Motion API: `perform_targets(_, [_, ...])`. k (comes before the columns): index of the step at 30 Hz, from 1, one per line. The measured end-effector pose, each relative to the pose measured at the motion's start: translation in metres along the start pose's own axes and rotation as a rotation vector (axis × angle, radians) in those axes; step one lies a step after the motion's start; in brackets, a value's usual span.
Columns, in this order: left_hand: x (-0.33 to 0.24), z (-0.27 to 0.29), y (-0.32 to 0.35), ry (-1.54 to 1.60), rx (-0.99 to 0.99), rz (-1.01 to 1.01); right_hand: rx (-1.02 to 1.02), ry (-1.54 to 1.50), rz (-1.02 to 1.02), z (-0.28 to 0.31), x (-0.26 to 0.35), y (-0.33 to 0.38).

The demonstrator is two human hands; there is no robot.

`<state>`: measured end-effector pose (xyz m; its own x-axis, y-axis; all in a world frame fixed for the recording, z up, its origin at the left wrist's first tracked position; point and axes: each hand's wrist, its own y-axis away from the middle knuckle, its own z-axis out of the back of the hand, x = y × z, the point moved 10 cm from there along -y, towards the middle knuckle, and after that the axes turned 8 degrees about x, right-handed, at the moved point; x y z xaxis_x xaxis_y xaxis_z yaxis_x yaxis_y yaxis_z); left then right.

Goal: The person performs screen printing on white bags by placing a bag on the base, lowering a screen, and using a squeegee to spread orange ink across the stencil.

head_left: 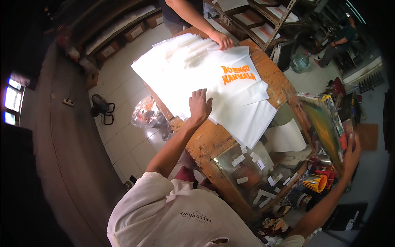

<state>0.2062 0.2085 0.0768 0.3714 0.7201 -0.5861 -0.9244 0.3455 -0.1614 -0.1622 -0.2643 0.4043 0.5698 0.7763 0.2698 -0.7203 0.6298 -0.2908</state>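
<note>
A wooden worktable (214, 140) carries a fanned stack of white plastic bags (230, 103) – the top one printed orange; the left hand (200, 106) presses flat on it, fingers spread, while the right hand (351, 153) grips a tilted printing screen (325, 123) – a co-worker's hand (222, 40) rests on the far edge

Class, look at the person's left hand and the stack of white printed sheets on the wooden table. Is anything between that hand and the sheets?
Nothing visible. The left hand rests flat on the white sheets. A co-worker's hand presses the stack's far edge, away from it. The right hand holds the raised screen frame off to the side.
</note>
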Motion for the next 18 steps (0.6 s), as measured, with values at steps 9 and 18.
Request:
perform_targets(9, [0.005, -0.066, -0.088, -0.237, 0.441, 0.039, 0.093, -0.073, -0.105, 0.000, -0.010, 0.012])
perform_targets(18, [-0.003, -0.075, -0.114, 0.048, 0.437, -0.081, 0.091, 0.134, -0.022, 0.000, 0.003, 0.026])
